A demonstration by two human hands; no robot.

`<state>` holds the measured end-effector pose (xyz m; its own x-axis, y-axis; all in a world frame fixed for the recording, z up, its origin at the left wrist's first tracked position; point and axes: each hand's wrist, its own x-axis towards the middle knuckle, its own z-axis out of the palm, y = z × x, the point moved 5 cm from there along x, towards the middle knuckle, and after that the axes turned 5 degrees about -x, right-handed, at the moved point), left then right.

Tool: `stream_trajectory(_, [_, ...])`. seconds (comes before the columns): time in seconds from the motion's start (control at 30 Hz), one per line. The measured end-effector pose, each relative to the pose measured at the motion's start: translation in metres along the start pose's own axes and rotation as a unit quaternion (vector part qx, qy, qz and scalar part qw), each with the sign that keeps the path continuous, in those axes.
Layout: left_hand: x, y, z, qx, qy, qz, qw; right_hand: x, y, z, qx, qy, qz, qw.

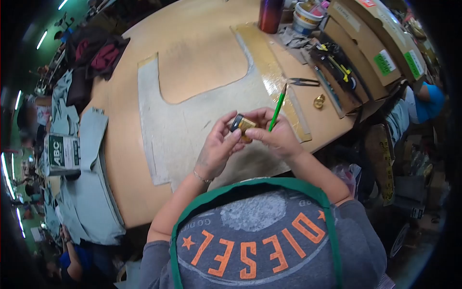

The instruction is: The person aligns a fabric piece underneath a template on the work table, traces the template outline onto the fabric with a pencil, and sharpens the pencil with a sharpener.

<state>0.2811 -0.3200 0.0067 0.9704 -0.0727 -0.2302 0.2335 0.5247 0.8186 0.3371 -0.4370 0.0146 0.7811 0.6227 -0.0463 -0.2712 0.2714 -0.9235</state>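
Observation:
Above the pale cardboard-like pattern piece (pixel 211 111), my two hands meet around a small black-and-amber item (pixel 247 125), whose kind I cannot make out. My left hand (pixel 217 147) grips its dark end between thumb and fingers. From the other side, my right hand (pixel 278 136) pinches the amber part. A green pencil (pixel 278 107) is also held in my right hand, dark tip pointing up and away. Fingers cover part of the small item. The pattern piece lies flat, with a wide curved cut-out and shiny yellowish tape along its right side.
Thread snips (pixel 304 82) and a gold-coloured round object (pixel 318 101) lie at right, beside an open cardboard box (pixel 337 79) of tools. A tumbler (pixel 270 15) and white tub (pixel 307 18) stand behind. Stacked grey-green fabric (pixel 91 197) covers the left edge, near dark cloth (pixel 91 58).

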Motion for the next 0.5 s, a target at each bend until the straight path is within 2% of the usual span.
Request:
stream_trajectory(0.07, [-0.002,0.004,-0.005,0.024,0.005,0.015,1.0,0.002,0.002,-0.003,-0.037,0.003,-0.011,0.999])
stream_trajectory(0.17, [-0.004,0.007,0.0,0.066,-0.021,0.042,0.997,-0.003,0.003,-0.004,-0.089,0.031,0.025,0.995])
stream_trajectory(0.23, [-0.005,0.004,0.004,0.091,-0.034,0.07,0.993,-0.006,0.001,-0.003,-0.073,0.044,0.016,0.996])
stream_trajectory(0.4, [-0.006,-0.002,0.0,0.077,0.006,0.086,0.993,-0.007,0.007,-0.008,-0.086,0.074,-0.011,0.993])
stream_trajectory(0.5, [-0.006,-0.004,0.0,0.066,0.042,0.088,0.993,-0.011,0.01,-0.002,-0.044,0.09,-0.052,0.994])
